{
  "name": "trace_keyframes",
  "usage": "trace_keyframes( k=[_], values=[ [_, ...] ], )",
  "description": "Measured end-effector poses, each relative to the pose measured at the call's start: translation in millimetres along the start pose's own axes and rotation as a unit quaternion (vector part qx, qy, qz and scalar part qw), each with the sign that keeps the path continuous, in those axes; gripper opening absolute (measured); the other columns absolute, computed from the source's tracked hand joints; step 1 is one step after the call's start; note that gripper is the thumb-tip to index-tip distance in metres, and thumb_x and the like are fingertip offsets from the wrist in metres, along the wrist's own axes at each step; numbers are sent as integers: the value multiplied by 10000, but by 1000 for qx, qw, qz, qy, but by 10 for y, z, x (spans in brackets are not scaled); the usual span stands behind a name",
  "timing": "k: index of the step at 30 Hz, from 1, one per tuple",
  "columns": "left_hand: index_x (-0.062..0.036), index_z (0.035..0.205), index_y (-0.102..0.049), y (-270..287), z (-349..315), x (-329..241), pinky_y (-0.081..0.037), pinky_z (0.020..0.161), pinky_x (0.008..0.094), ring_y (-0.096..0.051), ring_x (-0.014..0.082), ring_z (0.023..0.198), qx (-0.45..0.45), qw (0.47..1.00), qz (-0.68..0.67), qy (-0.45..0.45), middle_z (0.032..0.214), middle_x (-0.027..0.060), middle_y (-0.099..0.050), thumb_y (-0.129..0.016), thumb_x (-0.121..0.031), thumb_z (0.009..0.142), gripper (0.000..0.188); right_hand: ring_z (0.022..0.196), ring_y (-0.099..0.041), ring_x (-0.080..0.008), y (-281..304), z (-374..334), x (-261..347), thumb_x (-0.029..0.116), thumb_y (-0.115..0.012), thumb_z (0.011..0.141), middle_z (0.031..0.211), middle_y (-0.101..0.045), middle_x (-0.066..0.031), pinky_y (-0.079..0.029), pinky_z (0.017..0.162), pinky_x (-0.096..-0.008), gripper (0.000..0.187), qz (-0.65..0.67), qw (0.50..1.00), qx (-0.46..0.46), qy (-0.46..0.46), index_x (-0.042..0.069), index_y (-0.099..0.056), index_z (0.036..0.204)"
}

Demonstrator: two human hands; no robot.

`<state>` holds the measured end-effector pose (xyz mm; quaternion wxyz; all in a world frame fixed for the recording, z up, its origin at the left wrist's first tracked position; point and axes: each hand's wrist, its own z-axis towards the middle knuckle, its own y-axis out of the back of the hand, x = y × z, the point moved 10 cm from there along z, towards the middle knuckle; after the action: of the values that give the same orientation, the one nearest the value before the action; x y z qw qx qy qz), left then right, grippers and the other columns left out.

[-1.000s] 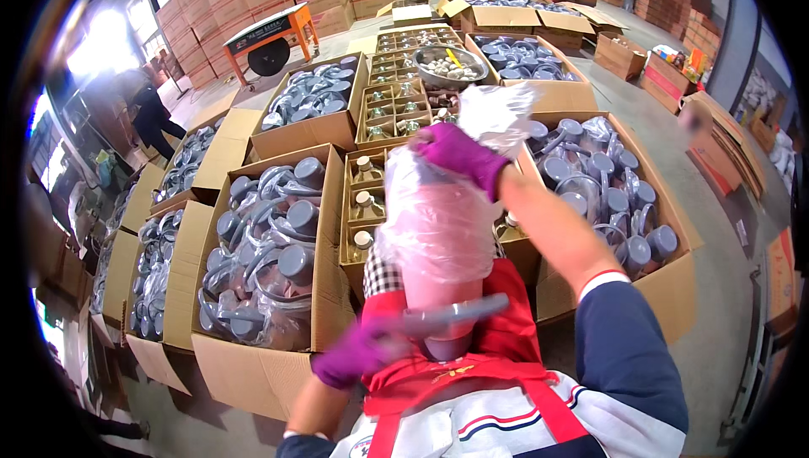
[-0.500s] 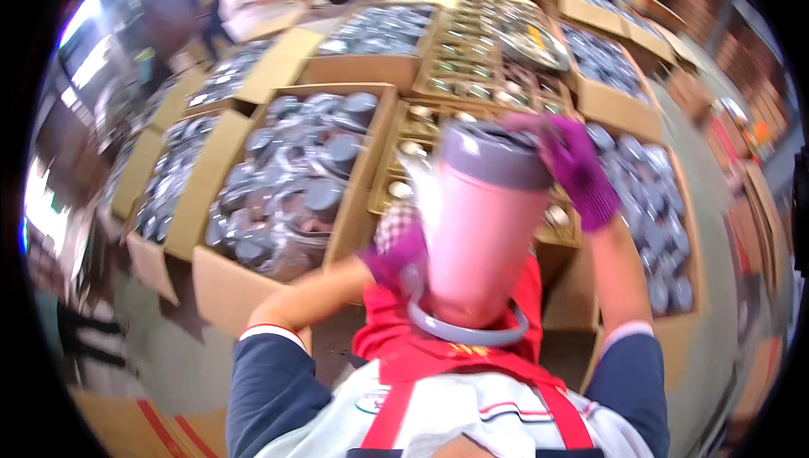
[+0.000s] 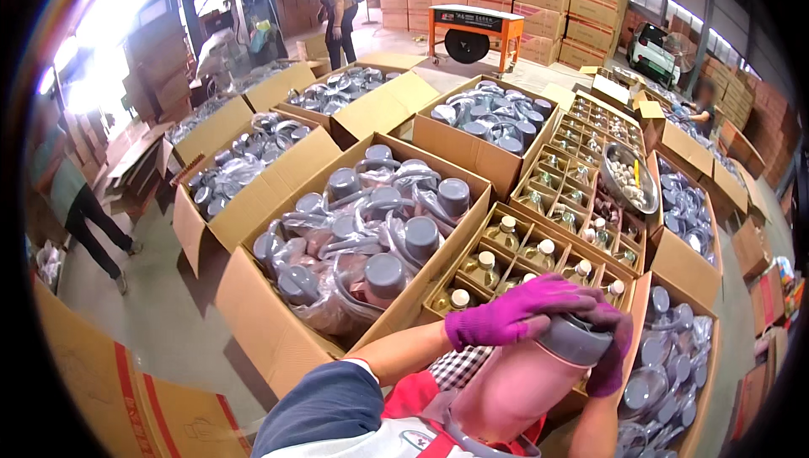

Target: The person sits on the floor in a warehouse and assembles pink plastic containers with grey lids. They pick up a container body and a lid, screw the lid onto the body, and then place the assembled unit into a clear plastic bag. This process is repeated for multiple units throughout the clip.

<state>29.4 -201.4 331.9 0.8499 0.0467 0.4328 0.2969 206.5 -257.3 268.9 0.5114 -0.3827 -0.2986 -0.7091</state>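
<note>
A large pink jug (image 3: 514, 386) with a grey lid (image 3: 577, 338) leans against my front, its top tilted away and to the right. Its grey ring-shaped handle is partly in view near my body. My left hand (image 3: 518, 310), in a purple glove, lies over the top and left side of the lid with fingers bent over it. My right hand (image 3: 613, 348), gloved alike, wraps round the lid's right side. Just beyond the hands, glass bottles with white caps (image 3: 580, 271) stand in a divided carton (image 3: 472, 235).
Open cartons of plastic-wrapped, grey-lidded jugs stand left (image 3: 362, 230) and right (image 3: 661, 365). A metal bowl (image 3: 628, 176) of small pale pieces rests on the farther bottle cartons. An orange-framed machine (image 3: 472, 37) stands behind. People stand at the far left (image 3: 337, 11), left side (image 3: 76, 180) and far right (image 3: 704, 108).
My left hand has gone from the jug's side up onto its lid. The jug sits lower and tilts more to the right. My view has swung left and up, showing more of the hall.
</note>
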Motion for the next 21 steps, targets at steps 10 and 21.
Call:
trace_keyframes(
  k=[10,21],
  values=[
    [-54,1494,-391,62,316,157,-157,1176,559,-211,402,1490,-46,986,157,-36,1572,201,-317,-408,-712,899,887,1219,-560,-254,339,297,-69,241,-550,985,1290,-610,-149,-438,1053,-345,440,-321,942,0,-96,-41,-581,1322],
    [-71,1514,-367,14,149,587,-223,1195,450,-318,371,1449,-92,995,3,43,1541,193,-377,-597,-467,883,780,1279,-540,-277,35,194,107,261,-481,982,1357,-581,-193,-401,1095,-392,445,-183,974,9,-131,-25,-574,1310]
  ],
)
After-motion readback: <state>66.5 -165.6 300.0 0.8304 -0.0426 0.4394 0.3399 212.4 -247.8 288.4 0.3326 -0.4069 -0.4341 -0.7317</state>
